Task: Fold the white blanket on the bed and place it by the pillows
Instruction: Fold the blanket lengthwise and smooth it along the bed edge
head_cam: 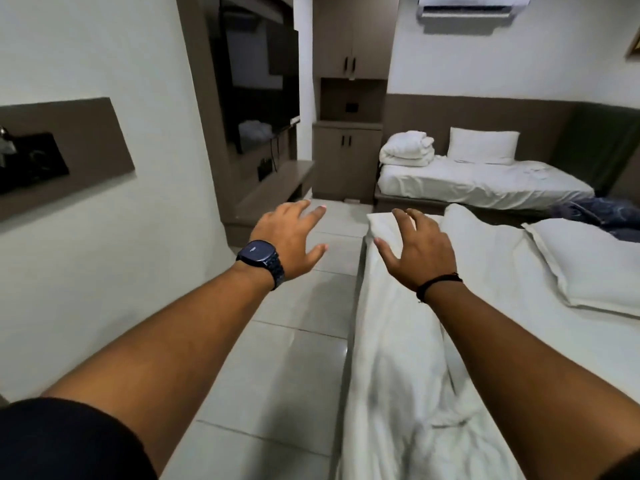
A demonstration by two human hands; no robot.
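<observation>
So, left grip (pixel 289 237) is spread open over the floor (pixel 301 306), holding nothing. The white blanket (pixel 398 341) lies rumpled along the bed (pixel 491 292) edge. It looks soft, light and floppy (it'll sag), so I'd pinch its far corners. Right grip (pixel 419 251) hangs open over that far end, with the pillows (pixel 588 268) further right.

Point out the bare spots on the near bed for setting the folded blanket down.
Bare sheet lies between the rumpled blanket along the left edge and the pillow on the right. The far end, under the right hand, is crowded with bunched cloth.
</observation>
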